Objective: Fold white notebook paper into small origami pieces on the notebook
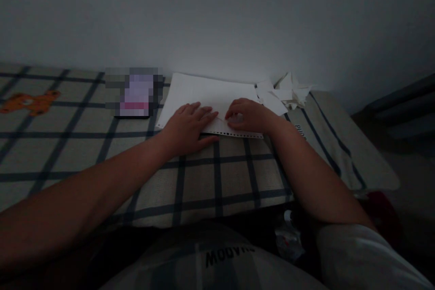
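Observation:
A white sheet of paper (pixel 204 85), with a row of punched holes along its near edge, lies on the checked tablecloth close to the wall. My left hand (pixel 190 127) rests flat across its near left part, fingers spread, with the thumb over the cloth. Over the right half of the sheet, my right hand (pixel 249 115) curls its fingers and thumb together into a pinch against the paper. What sits between those fingertips is too small and dark to make out. Torn paper pieces (pixel 294 90) are heaped just beyond my right hand.
A phone (pixel 136 95) with a lit, blurred screen lies left of the paper. Farther left is an orange cutout shape (pixel 32 102). The checked cloth (pixel 217 176) hangs over the table's near edge. A clear plastic bottle (pixel 288 238) is below, by my right arm.

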`<action>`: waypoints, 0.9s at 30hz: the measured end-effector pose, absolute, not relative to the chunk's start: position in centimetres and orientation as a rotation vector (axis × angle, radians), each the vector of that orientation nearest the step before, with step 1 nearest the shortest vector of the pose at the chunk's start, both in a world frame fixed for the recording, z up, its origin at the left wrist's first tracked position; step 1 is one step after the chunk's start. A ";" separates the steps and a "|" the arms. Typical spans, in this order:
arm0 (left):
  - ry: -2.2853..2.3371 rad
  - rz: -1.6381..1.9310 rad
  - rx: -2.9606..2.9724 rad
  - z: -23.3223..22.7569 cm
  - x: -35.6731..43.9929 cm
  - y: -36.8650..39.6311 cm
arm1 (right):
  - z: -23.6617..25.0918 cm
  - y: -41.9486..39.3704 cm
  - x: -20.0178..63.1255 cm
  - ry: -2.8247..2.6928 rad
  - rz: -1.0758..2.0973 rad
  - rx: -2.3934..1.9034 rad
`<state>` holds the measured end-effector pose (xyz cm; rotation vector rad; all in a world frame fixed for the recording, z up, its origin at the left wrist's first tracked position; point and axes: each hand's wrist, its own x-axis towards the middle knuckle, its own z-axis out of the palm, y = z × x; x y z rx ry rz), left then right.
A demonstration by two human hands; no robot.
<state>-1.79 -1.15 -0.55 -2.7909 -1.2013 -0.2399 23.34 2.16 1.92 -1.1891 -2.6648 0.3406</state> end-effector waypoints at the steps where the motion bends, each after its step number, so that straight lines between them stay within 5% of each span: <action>1: -1.197 -0.270 -2.784 -0.5 -1.8 -1.1 | 1.9 2.1 23.3 -2.670 0.324 -1.188; 18: -1.334 -0.953 -2.603 1.5 -2.9 -0.7 | 1.9 2.4 23.8 -1.933 0.770 -1.046; 27: -1.610 -1.229 -2.589 1.1 -3.3 -0.4 | 2.2 1.5 23.9 -2.297 0.626 -0.866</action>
